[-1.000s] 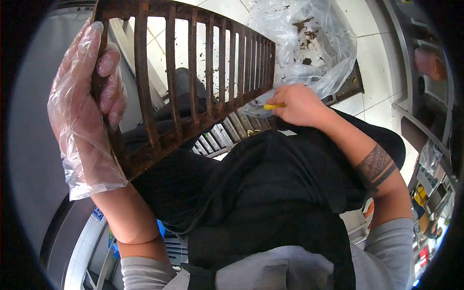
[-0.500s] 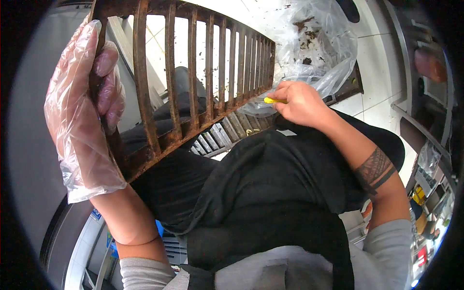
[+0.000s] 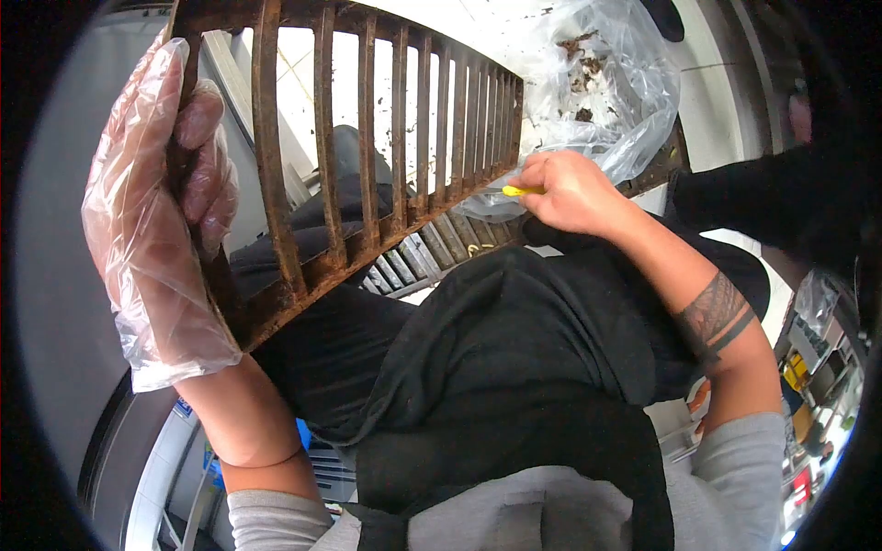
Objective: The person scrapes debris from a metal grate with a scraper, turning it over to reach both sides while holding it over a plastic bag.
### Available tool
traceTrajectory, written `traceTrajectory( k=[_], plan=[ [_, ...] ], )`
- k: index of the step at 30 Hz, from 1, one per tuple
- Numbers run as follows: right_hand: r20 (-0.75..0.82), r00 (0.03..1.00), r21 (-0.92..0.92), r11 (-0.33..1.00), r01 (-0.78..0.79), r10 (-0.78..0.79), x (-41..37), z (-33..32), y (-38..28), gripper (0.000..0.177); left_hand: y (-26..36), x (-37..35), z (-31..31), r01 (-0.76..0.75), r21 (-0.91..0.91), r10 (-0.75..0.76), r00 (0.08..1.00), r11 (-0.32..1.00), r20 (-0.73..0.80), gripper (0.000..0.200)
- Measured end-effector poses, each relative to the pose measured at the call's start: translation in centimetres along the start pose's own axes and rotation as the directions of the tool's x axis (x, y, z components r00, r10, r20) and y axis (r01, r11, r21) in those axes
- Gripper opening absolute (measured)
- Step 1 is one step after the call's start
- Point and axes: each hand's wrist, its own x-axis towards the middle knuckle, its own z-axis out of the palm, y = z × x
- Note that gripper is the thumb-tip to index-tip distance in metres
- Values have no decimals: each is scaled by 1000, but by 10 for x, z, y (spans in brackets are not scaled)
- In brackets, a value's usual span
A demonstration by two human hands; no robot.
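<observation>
A rusty brown metal grate [image 3: 324,119] with long parallel bars stands tilted across my lap, its far end toward the upper right. My left hand [image 3: 152,197], in a clear plastic glove, is closed around the grate's near end bar. Bare and closed, my right hand [image 3: 574,195] grips a thin tool with a yellow handle [image 3: 514,191]. Its slim shaft reaches toward the lower edge of the grate near the far end. My fingers hide much of the tool, and I cannot make out its tip.
Beyond the grate lies a clear plastic bag [image 3: 634,119] with dark debris in it. Brown bits are scattered on the white floor [image 3: 299,69]. Another slatted grate [image 3: 418,257] lies below. A dark-clothed limb of another person [image 3: 763,207] is close at my right.
A dark-clothed limb of another person has come into view at the right. My hands, the grate and the tool have hardly moved.
</observation>
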Motion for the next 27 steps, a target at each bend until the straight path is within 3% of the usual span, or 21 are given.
traceTrajectory(
  k=[4, 7, 8, 10, 12, 15, 16, 18, 21, 23, 27],
  plan=[
    [-31, 999, 13, 1000, 21, -20, -5, 5, -2, 26, 7, -5, 8, 9, -24, -10, 998, 1000, -61, 46],
    [-186, 982, -4, 1000, -30, 29, -26, 32, -14, 28, 11, -4, 8, -30, -30, 30, 999, 999, 11, 46],
    [-288, 956, 14, 999, -50, 52, -35, 48, -20, 26, 11, -5, 7, -35, -2, 35, 999, 999, -3, 46],
    [-366, 915, 130, 983, -131, 171, -45, 71, -37, 28, 10, -7, 9, -40, 25, 40, 999, 999, -17, 46],
    [-425, 876, 208, 966, -151, 229, -47, 99, -42, 32, 9, -7, 14, -22, 42, 27, 992, 999, -123, 45],
    [-506, 785, 405, 902, -150, 358, -35, 137, -48, 35, 2, -3, 3, -18, -37, 18, 1000, 999, 2, 43],
    [-513, 784, 397, 907, -143, 349, -28, 144, -45, 35, -1, -3, 7, -14, -22, 13, 999, 1000, -46, 46],
    [-628, 672, 436, 893, -115, 393, -7, 141, -35, 36, 0, -8, 5, -30, -14, 29, 999, 999, -40, 47],
    [-485, 740, 559, 816, -148, 466, -2, 95, -16, 33, 1, -12, 4, -37, 11, 38, 998, 999, -53, 48],
    [-388, 792, 529, 818, -228, 472, -2, 72, 10, 32, 0, -10, 5, -44, 34, 45, 998, 998, -38, 48],
    [-380, 924, 81, 997, -16, 45, -2, 16, 34, 27, 0, -7, 3, -45, 22, 46, 999, 999, -22, 50]
  ],
)
